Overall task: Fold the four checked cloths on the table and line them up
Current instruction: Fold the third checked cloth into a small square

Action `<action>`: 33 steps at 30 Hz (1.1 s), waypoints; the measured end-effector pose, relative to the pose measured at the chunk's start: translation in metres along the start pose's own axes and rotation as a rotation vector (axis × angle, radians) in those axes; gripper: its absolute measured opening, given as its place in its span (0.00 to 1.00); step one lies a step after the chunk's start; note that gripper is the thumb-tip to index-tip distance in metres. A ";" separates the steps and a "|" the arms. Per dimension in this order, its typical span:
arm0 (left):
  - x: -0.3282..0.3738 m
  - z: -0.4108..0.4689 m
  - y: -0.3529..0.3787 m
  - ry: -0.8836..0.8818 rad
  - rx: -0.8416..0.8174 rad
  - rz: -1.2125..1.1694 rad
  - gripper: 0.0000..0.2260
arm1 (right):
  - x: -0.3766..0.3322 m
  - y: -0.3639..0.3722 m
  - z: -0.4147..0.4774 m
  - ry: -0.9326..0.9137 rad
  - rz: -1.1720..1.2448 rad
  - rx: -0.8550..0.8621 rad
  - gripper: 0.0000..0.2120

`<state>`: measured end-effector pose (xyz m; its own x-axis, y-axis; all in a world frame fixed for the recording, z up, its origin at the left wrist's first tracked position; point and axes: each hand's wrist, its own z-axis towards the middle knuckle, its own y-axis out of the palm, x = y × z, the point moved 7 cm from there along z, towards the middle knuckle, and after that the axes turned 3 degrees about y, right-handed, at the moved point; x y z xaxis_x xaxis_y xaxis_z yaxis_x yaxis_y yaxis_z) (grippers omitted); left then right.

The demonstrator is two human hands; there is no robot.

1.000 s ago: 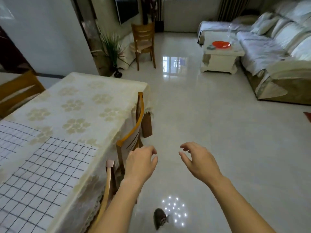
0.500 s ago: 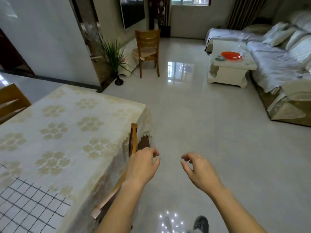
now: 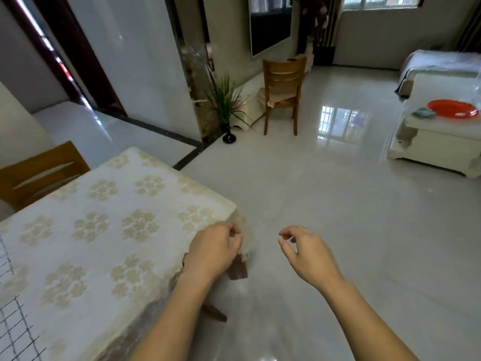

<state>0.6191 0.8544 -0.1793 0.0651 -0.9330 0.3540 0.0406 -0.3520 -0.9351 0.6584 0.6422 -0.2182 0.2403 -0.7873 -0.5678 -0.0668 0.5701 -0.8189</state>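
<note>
Landmark: the rectangular table (image 3: 117, 217) under a cream tablecloth with gold flower prints; we place everything else from it
Checked cloth: a white fabric cloth with thin dark grid lines (image 3: 10, 316) lies flat on the table's near left part, cut off by the frame; only this sliver shows, so we cannot tell how many cloths are there or whether any is folded
Left hand: the left hand (image 3: 212, 252) hangs in front of the table's right corner, fingers loosely curled toward the thumb, holding nothing
Right hand: the right hand (image 3: 308, 254) is off the table's right side over the floor, fingers loosely bent, thumb and forefinger apart, holding nothing
Step in hand: we judge that no fold has begun; we would face the table's left part, pinch two neighbouring corners of the cloth, carry them to the opposite edge with the grid lines matched, then flatten the crease with a palm
Edges: a brown wooden piece (image 3: 238, 270) juts below the table's right corner, just beside the left hand; we would lift the wrist over the hanging hem so it does not snag
Open room: the glossy pale tiled floor (image 3: 312, 191) spreads wide to the table's right; a wooden slat-back chair (image 3: 282, 84) stands well beyond the table's far end
</note>
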 end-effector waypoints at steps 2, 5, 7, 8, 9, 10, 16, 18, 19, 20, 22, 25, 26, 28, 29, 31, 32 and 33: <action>0.008 0.027 -0.004 -0.026 0.024 -0.019 0.10 | 0.008 -0.007 0.032 -0.027 0.026 -0.006 0.09; 0.010 0.049 0.015 -0.090 -0.022 -0.036 0.09 | 0.020 0.004 0.063 -0.049 0.050 -0.055 0.09; 0.002 0.065 0.027 -0.126 -0.046 -0.031 0.08 | 0.022 0.015 0.083 -0.078 0.039 -0.097 0.10; -0.004 0.076 0.030 -0.153 -0.046 -0.033 0.07 | 0.022 0.021 0.097 -0.097 0.025 -0.123 0.11; -0.012 0.088 0.032 -0.188 -0.038 -0.040 0.06 | 0.023 0.025 0.112 -0.119 0.014 -0.145 0.11; -0.020 0.102 0.033 -0.219 -0.021 -0.051 0.06 | 0.023 0.028 0.131 -0.141 0.004 -0.162 0.12; -0.053 0.211 0.039 -0.285 0.058 -0.180 0.07 | 0.011 0.029 0.264 -0.270 -0.111 -0.192 0.11; -0.061 0.254 0.034 -0.278 0.042 -0.194 0.08 | 0.004 0.029 0.312 -0.298 -0.150 -0.225 0.11; -0.066 0.274 0.028 -0.281 0.044 -0.197 0.08 | 0.000 0.029 0.335 -0.309 -0.160 -0.240 0.11; -0.073 0.293 0.019 -0.293 0.060 -0.195 0.08 | -0.005 0.029 0.360 -0.319 -0.158 -0.240 0.11; -0.092 0.324 0.000 -0.327 0.108 -0.163 0.08 | -0.020 0.035 0.406 -0.343 -0.138 -0.223 0.11; -0.124 0.347 -0.013 -0.413 0.104 -0.117 0.07 | -0.044 0.066 0.442 -0.393 -0.076 -0.292 0.11; -0.136 0.348 -0.012 -0.457 0.087 -0.109 0.06 | -0.051 0.080 0.446 -0.427 -0.059 -0.330 0.11; -0.159 0.357 -0.011 -0.550 0.064 -0.077 0.05 | -0.064 0.107 0.466 -0.501 -0.026 -0.387 0.10; -0.170 0.364 -0.012 -0.587 0.065 -0.060 0.06 | -0.070 0.118 0.483 -0.525 -0.007 -0.410 0.10; -0.189 0.380 -0.015 -0.651 0.084 -0.032 0.07 | -0.084 0.136 0.520 -0.580 0.011 -0.461 0.09; -0.196 0.388 -0.016 -0.686 0.100 -0.021 0.08 | -0.092 0.142 0.540 -0.614 0.024 -0.477 0.09; -0.203 0.397 -0.017 -0.721 0.116 -0.011 0.09 | -0.100 0.149 0.560 -0.650 0.045 -0.491 0.09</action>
<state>1.0011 1.0793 -0.2290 0.7028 -0.6340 0.3226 0.1480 -0.3132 -0.9381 1.1669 0.9371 -0.2365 0.7313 -0.3868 -0.5617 -0.4698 0.3112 -0.8261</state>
